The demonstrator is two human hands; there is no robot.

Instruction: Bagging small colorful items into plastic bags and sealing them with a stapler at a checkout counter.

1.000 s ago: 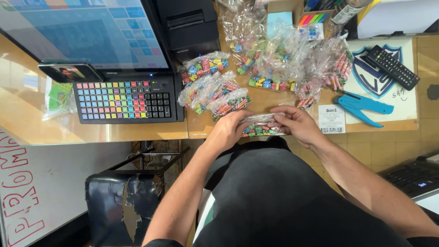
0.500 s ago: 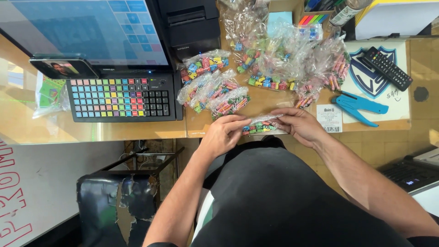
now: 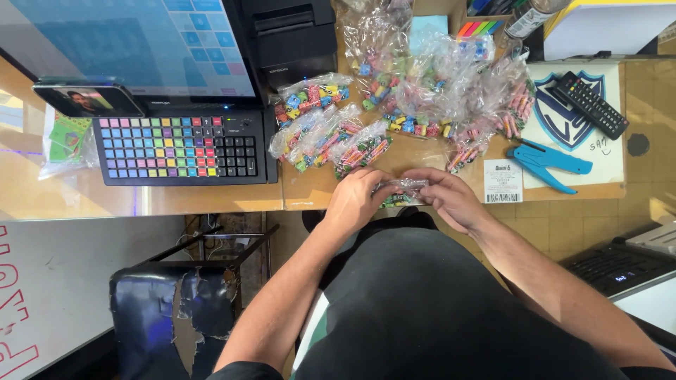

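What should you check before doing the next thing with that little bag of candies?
1. Both hands on the bag: ok. The left hand and right hand pinch the small clear candy bag.
2. Bag closed: cannot tell, fingers cover it.
3. Bag over the counter: ok, at its front edge.
4. Other candy bags out of the way: ok, just behind, not touching.
5. Blue hand tool within reach: ok, right of the hands beside a white slip.

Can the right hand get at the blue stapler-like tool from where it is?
Probably yes: the blue tool lies in the open beside the right hand, but that hand would first have to free itself from the small bag.
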